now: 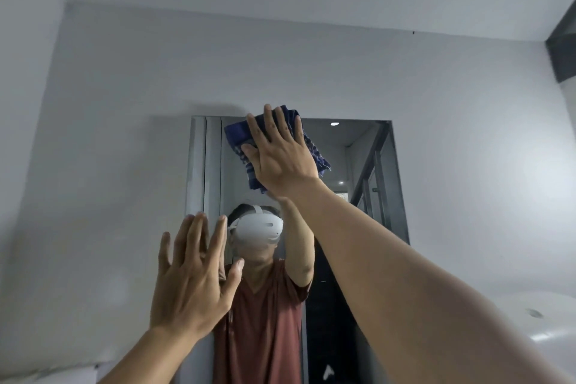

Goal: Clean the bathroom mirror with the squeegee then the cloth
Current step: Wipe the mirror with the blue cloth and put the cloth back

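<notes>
A tall rectangular mirror hangs on the pale wall ahead. My right hand is raised high and presses a folded dark blue cloth flat against the mirror's top left part, fingers spread over it. My left hand is lower, open with fingers spread, palm toward the mirror's left edge; I cannot tell if it touches the glass. The mirror reflects a person in a reddish shirt with a white headset. No squeegee is in view.
A white rounded fixture sits at the lower right. A dark beam juts from the upper right corner. The pale wall surrounds the mirror on both sides.
</notes>
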The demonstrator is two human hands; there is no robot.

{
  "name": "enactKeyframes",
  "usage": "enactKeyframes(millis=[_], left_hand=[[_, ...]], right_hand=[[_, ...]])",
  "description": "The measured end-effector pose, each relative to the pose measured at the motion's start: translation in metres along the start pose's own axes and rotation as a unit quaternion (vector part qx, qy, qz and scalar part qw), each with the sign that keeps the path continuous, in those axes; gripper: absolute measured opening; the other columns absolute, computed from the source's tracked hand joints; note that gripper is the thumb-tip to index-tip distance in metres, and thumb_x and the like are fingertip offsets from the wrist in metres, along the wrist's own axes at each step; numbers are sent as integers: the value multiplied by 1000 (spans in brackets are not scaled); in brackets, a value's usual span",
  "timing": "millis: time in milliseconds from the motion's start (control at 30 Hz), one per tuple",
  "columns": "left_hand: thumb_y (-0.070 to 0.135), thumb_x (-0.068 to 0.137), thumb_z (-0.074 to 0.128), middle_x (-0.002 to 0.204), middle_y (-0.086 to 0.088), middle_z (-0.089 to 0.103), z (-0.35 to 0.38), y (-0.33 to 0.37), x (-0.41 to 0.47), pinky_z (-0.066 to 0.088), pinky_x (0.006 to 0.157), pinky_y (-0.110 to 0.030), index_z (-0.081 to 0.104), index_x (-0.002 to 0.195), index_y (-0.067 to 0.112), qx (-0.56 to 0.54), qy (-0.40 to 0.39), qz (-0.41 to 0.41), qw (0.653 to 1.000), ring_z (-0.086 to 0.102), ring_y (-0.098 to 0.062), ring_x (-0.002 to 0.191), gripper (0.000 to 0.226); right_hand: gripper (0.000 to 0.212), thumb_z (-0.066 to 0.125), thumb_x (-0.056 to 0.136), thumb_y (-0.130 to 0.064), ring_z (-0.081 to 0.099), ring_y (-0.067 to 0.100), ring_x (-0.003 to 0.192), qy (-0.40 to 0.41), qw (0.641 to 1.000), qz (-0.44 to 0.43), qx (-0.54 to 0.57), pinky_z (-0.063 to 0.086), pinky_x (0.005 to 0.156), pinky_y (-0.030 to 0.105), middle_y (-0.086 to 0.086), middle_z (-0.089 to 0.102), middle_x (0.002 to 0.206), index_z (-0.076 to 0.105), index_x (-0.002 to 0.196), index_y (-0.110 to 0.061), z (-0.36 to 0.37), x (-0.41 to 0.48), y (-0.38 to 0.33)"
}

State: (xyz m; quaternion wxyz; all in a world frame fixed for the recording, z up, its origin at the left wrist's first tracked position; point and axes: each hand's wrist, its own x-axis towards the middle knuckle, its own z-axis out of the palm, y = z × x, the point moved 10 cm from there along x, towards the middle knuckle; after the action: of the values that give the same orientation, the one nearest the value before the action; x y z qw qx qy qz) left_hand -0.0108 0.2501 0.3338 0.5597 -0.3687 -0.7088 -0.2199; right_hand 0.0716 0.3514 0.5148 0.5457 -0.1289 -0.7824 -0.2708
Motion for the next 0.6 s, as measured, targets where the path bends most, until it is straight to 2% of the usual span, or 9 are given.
enactKeyframes(millis=[300,600], left_hand=[[60,91,37,157,-23,36,0,2,-1,25,117,-65,35,156,16,5,-31,-8,999,30,-39,149,79],[61,91,33,154,-25,38,-2,4,0,26,115,-66,41,154,13,21,-31,-5,999,36,-43,144,80]], right_hand=[[62,9,106,-50,-6,29,156,-5,998,65,8,-6,125,50,11,0,170,4,161,-23,-8,-22,81],[64,11,106,-52,-7,30,156,-3,990,137,26,-6,125,50,12,-3,169,2,161,-23,-18,-43,155]])
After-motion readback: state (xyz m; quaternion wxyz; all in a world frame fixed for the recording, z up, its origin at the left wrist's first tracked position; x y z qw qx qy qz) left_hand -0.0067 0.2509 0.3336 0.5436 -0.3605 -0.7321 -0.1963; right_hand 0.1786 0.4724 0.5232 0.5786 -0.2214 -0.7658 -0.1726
